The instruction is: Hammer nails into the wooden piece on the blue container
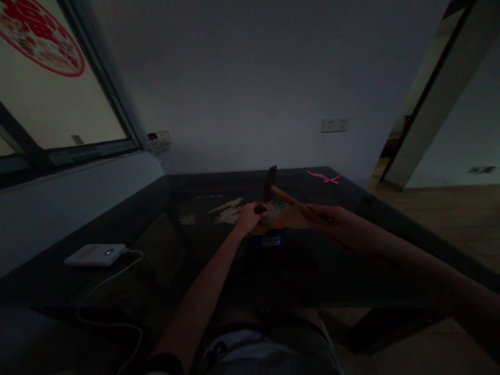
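The dark, glossy worktop [219,271] runs back to the wall, and on it, taking the white power bank [95,255] as my marker, I see that block lying flat at the left with a white cable [102,284] coming out of its right end and trailing down past the near edge. Well off to the right of the power bank sits a small blue box [269,239], and beyond that, farther back and farther right, lies a thin pink ribbon-like strip [325,178].

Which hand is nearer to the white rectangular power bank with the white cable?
Left. The left hand is to the right of the power bank and farther back; the right hand, holding a wooden-handled hammer, is much farther right.
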Demonstrator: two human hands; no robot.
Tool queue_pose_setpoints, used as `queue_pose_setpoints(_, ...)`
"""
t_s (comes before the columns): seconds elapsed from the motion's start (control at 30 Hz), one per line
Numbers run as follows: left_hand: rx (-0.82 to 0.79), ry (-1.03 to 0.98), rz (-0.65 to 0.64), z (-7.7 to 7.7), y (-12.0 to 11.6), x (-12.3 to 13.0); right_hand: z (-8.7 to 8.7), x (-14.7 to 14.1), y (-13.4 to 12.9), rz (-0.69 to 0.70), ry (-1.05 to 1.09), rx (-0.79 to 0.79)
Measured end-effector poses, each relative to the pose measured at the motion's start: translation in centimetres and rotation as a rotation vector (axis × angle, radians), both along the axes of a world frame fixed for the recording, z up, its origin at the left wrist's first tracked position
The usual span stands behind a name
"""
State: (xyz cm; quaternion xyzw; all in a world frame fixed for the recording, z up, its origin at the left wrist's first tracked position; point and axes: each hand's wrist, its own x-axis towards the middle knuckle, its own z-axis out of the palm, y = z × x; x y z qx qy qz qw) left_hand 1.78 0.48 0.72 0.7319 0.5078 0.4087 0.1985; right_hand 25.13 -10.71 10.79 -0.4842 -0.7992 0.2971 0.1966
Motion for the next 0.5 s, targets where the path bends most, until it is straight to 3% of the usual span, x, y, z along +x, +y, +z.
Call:
queue_pose_setpoints(0.2, -0.014, 0.012, 0.0, 0.0, 0.09, -0.06, -0.91, -0.23, 0.35, 0.022, -0.017, 0.047)
queue_pose_setpoints(0.5, -0.027, 0.019, 0.012, 0.38, -0.08, -0.02, -0.78, -0.15, -0.17, 0.007, 0.014, 0.072)
